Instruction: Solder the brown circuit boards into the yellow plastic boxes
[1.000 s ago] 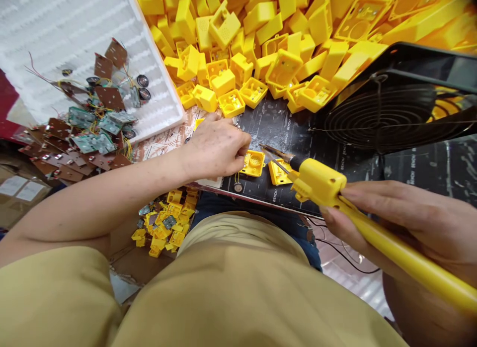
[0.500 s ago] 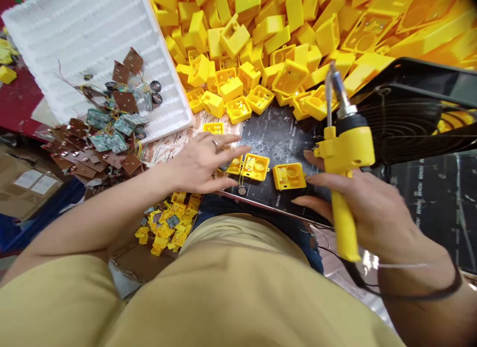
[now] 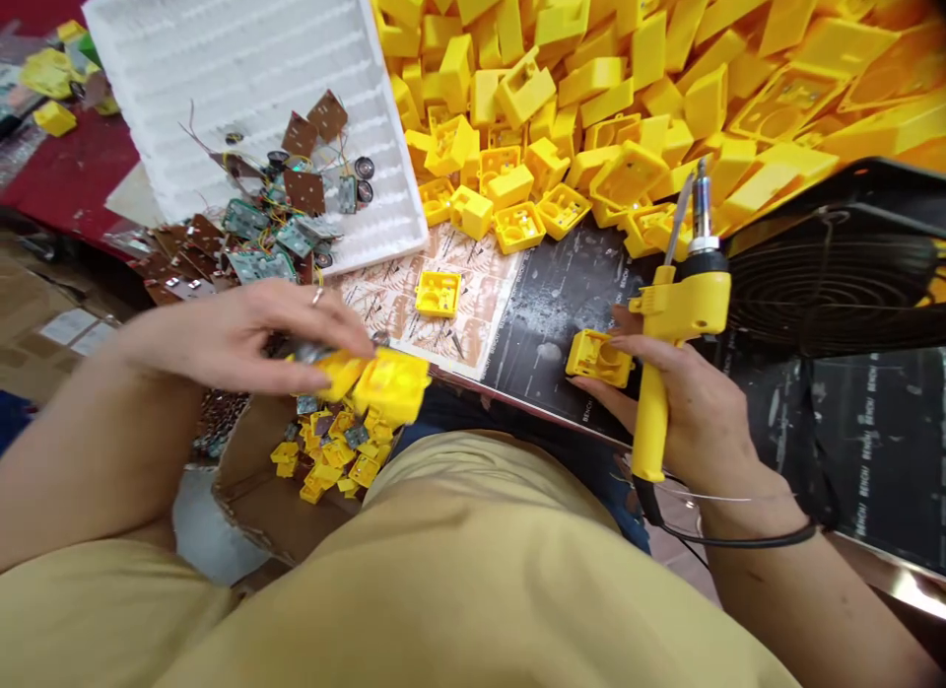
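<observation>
Several "BENCH" prints dot the black mat (image 3: pixel 551 318) under the right hand (image 3: pixel 691 412).

Black mat (image 3: pixel 551 309), heaped yellow housings (image 3: pixel 591 67), white foam tray (image 3: pixel 236 57), fan (image 3: pixel 828 284)

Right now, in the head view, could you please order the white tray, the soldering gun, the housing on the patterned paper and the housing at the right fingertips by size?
1. white tray
2. soldering gun
3. paper housing and right-hand housing: look alike, the second partly covered, so unranked.
</observation>
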A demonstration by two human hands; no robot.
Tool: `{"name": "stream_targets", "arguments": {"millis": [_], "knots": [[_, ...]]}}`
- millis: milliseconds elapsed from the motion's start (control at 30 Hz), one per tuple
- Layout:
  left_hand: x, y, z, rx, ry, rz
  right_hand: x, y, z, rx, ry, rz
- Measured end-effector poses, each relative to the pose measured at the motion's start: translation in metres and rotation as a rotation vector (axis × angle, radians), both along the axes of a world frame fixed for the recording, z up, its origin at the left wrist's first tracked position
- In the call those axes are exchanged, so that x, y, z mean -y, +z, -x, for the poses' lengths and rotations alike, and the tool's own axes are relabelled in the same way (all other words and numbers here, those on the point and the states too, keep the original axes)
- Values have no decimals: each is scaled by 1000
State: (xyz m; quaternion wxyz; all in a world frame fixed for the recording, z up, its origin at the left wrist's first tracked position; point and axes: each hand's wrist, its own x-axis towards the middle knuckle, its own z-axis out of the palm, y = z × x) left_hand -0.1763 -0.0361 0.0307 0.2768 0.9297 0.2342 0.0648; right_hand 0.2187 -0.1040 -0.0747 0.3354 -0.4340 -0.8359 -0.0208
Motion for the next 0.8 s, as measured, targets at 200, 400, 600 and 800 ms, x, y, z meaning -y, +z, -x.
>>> {"name": "stream_targets", "arguments": {"millis": [200, 400, 600, 800], "knots": [[-5, -31, -35, -145, 340, -250, 0, -11, -1, -42, -34, -23], [-9, -69, -123, -447, 486, -534, 7, -10, -4, -70, -11, 13], [-6, -58, -172, -523, 453, -406, 6, -11, -6, -77, -40, 36], [-12, -27, -149, -326, 402, -176, 10, -20, -11, -111, -88, 117]]}}
